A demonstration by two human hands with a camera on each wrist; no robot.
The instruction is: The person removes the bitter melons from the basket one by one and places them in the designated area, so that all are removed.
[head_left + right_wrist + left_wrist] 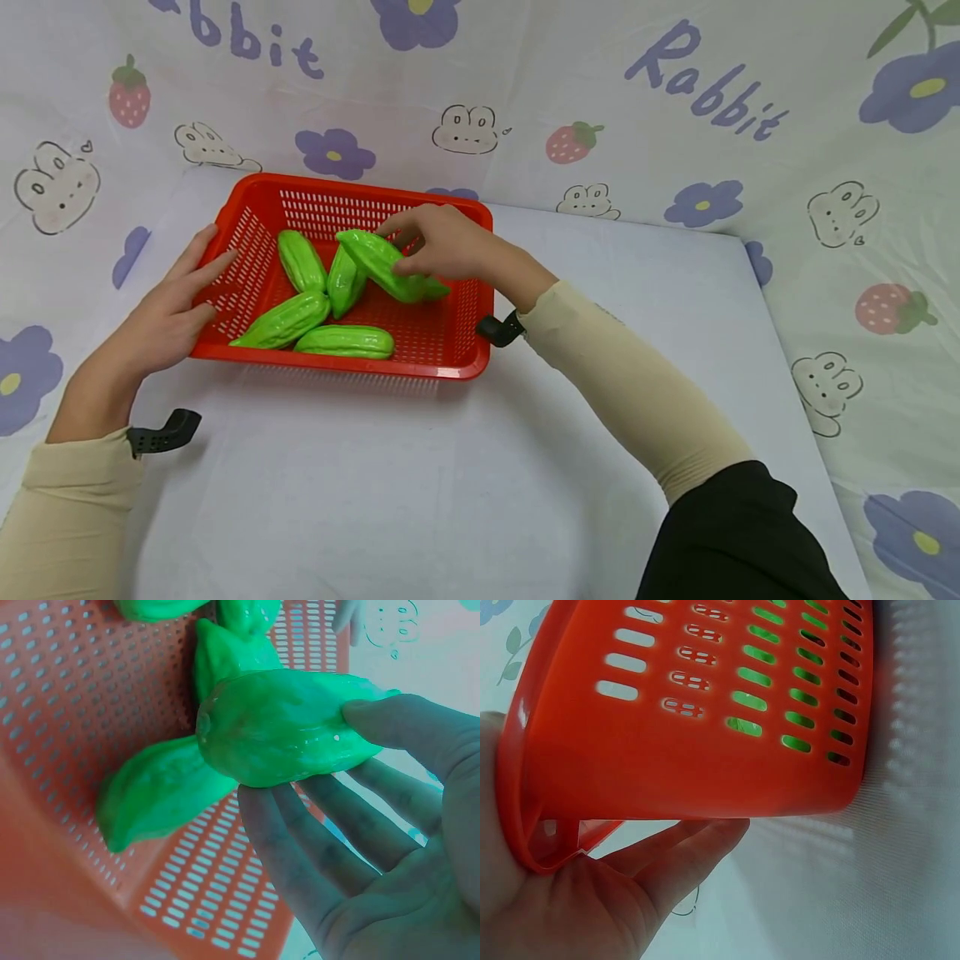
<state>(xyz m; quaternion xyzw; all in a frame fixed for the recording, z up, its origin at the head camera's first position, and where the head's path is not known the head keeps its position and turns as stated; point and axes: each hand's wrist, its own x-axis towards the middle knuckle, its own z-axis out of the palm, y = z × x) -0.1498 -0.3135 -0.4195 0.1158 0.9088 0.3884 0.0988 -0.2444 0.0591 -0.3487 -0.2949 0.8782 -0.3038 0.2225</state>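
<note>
A red plastic basket (pixel 450 360) with slotted walls holds several glossy green bitter gourds. My right hand (pixel 450 242) pinches one bitter gourd (pixel 277 727) between thumb and fingers, above the others in the basket's right half. Under it, another bitter gourd (pixel 161 791) is partly hidden. Further left lie a gourd near the back (pixel 302 260), one in the middle (pixel 347 283), one slanting at the front left (pixel 285 321) and one along the front wall (pixel 345 342). My left hand (pixel 168 312) grips the basket's left rim, with fingers against the wall's outside in the left wrist view.
The basket stands on a white-covered table (pixel 450 500), toward its back edge. Behind hangs a pale cloth (pixel 517 75) printed with rabbits, flowers and strawberries. Each wrist wears a black strap mount, the right one (pixel 501 330) close to the basket's right rim.
</note>
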